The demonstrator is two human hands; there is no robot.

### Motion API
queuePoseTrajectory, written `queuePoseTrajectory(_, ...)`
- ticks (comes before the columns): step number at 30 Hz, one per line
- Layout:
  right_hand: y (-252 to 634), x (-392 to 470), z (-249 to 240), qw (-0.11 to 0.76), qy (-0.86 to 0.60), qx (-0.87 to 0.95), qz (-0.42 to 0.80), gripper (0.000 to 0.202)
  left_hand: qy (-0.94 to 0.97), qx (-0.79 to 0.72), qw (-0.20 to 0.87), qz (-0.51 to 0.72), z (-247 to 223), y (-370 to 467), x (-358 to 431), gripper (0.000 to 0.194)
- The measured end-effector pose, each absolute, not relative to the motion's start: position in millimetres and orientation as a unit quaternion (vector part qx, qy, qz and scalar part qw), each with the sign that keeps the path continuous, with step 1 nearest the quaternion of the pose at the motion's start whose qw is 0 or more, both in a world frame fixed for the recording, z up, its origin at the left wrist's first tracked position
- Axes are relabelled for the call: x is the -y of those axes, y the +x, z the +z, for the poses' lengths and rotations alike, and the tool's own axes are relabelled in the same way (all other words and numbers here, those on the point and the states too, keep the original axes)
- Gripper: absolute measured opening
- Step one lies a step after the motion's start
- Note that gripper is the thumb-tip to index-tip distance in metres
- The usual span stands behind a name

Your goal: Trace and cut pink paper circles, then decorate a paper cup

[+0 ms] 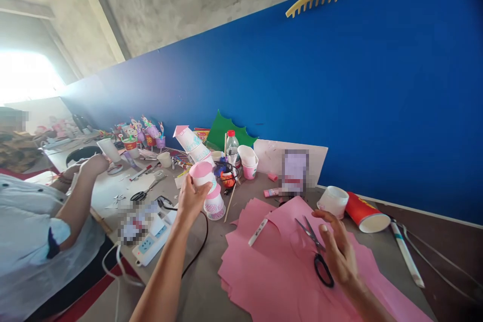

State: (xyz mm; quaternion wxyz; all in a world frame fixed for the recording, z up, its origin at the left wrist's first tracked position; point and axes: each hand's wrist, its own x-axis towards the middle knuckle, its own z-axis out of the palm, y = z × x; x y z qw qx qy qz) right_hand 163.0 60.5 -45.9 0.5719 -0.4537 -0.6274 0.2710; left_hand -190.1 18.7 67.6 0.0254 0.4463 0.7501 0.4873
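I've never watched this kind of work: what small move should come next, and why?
Perhaps the right hand should pick up the scissors: it looks empty, close beside them, and they lie on pink paper, while the left hand holds stacked cups.

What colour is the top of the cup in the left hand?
The cup top is pink; see the head view.
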Motion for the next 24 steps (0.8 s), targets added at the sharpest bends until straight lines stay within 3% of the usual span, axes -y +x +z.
queuePoseTrajectory(24, 161, -62, -57, 0.523, -0.441, 0.701, 0.201, 0.04, 0.46, -0.827, -0.054, 0.319, 42, -180, -22, 0.046)
